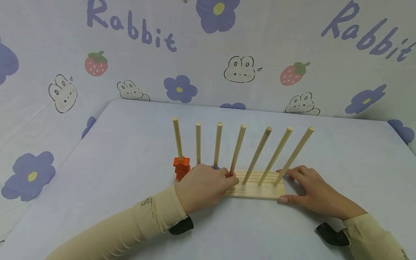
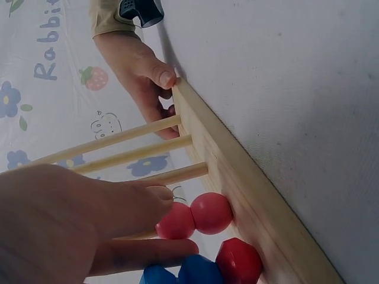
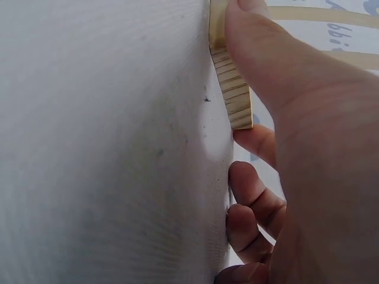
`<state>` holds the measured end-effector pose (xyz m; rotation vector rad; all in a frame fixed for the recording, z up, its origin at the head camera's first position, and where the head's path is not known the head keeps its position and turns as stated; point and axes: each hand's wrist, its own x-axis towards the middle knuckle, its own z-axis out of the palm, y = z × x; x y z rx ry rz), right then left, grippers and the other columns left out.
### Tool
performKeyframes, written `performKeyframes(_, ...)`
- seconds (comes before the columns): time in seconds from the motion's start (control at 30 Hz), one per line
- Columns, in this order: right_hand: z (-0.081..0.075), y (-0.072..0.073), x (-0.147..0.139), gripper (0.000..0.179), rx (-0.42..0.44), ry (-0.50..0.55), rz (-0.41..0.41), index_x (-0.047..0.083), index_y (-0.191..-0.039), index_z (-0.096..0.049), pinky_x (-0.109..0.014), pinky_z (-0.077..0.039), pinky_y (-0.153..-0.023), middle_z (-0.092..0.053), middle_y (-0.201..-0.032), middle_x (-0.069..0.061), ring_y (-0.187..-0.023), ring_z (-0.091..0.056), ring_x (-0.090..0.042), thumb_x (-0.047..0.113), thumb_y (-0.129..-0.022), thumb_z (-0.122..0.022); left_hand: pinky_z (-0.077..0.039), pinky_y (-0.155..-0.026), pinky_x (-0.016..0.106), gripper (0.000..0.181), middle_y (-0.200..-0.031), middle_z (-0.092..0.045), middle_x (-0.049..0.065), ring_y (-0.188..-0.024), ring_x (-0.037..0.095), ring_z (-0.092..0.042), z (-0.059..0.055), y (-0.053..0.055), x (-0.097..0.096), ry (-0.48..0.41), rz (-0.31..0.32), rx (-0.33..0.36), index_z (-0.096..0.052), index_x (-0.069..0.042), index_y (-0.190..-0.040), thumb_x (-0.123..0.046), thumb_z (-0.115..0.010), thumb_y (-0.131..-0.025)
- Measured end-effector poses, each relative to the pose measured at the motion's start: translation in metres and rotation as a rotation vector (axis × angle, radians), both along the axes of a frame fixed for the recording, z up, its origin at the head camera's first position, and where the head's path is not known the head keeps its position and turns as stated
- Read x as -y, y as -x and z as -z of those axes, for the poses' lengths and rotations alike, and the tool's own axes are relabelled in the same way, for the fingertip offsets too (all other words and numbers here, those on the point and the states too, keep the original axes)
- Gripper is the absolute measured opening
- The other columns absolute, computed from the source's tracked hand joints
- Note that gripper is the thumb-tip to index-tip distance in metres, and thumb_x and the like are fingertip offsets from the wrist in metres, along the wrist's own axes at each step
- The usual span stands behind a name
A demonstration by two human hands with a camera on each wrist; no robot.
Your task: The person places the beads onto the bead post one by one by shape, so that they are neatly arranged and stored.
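Note:
A wooden pegboard with a row of upright dowels lies on the table. My left hand reaches over its left part and pinches a pink round bead on the fourth dowel from the left. Below it, a second pink bead sits against the base. A red faceted bead and blue beads are next to these. Orange star-shaped pieces are stacked on the leftmost dowel. At the board's right end, my right hand grips it, thumb at the near corner and index finger at the far one.
The three dowels on the right, such as the rightmost one, carry no beads. A white cloth covers the table, and a printed curtain hangs behind. Dark devices are strapped under both wrists.

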<state>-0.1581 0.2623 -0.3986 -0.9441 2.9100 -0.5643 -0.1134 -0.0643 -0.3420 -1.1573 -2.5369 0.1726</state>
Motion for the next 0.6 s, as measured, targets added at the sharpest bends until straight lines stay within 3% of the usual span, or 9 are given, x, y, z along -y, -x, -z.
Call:
performKeyframes(0.4, 0.0, 0.0, 0.001, 0.059, -0.03, 0.012, -0.018, 0.018, -0.121, -0.056, -0.034, -0.039, -0.074, -0.05, -0.104, 0.005, -0.092, -0.042, -0.015, 0.047, -0.075, -0.078, -0.02, -0.039, 0.019, 0.01, -0.066, -0.052, -0.006, -0.046, 0.008, -0.028, -0.005, -0.005, 0.002, 0.052, 0.039, 0.03, -0.065, -0.024, -0.086, -0.015, -0.062, -0.089)
performKeyframes(0.5, -0.002, -0.002, 0.002, 0.059, -0.024, 0.0, -0.014, 0.016, -0.12, -0.057, -0.035, -0.041, -0.074, -0.05, -0.103, 0.004, -0.092, -0.044, -0.015, 0.049, -0.074, -0.077, -0.017, -0.04, 0.018, 0.009, -0.068, -0.053, -0.007, -0.046, 0.007, -0.025, -0.008, -0.009, 0.004, 0.006, 0.113, 0.01, -0.061, -0.022, -0.083, -0.013, -0.062, -0.087)
performKeyframes(0.6, -0.012, -0.003, -0.001, 0.069, 0.018, -0.07, 0.001, 0.013, -0.126, -0.057, -0.039, -0.044, -0.078, -0.051, -0.11, -0.002, -0.096, -0.048, -0.02, 0.058, -0.075, -0.072, -0.015, -0.041, 0.016, 0.009, -0.065, -0.048, -0.009, -0.047, 0.004, -0.026, -0.018, -0.017, 0.012, -0.138, 0.237, -0.04, -0.058, -0.02, -0.084, -0.012, -0.058, -0.087)
